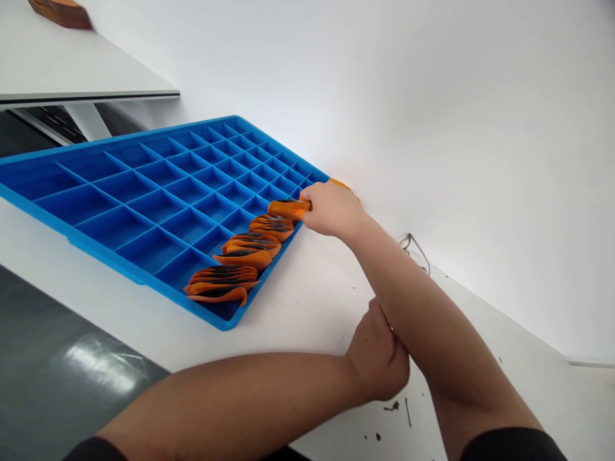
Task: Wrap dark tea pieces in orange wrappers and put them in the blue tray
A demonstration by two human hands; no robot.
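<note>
A blue divided tray [144, 282] lies tilted across the view. Along its near right edge, several compartments hold bundles of orange and black pieces [223, 285]. My right hand [331, 208] reaches over the tray's right edge, its fingers closed on an orange piece by the bundle farthest along the row. More orange shows just behind that hand. Below my right forearm, my left hand [382, 352] is curled above the white table; its fingers are partly hidden by the forearm, and what it holds, if anything, cannot be seen.
White table [307, 282] lies under the tray, against a white wall. A bent metal wire piece [416, 246] is near the wall. Dark scraps [394, 406] lie at the lower right. Another white surface [86, 64] at upper left bears a brown-orange object [60, 11].
</note>
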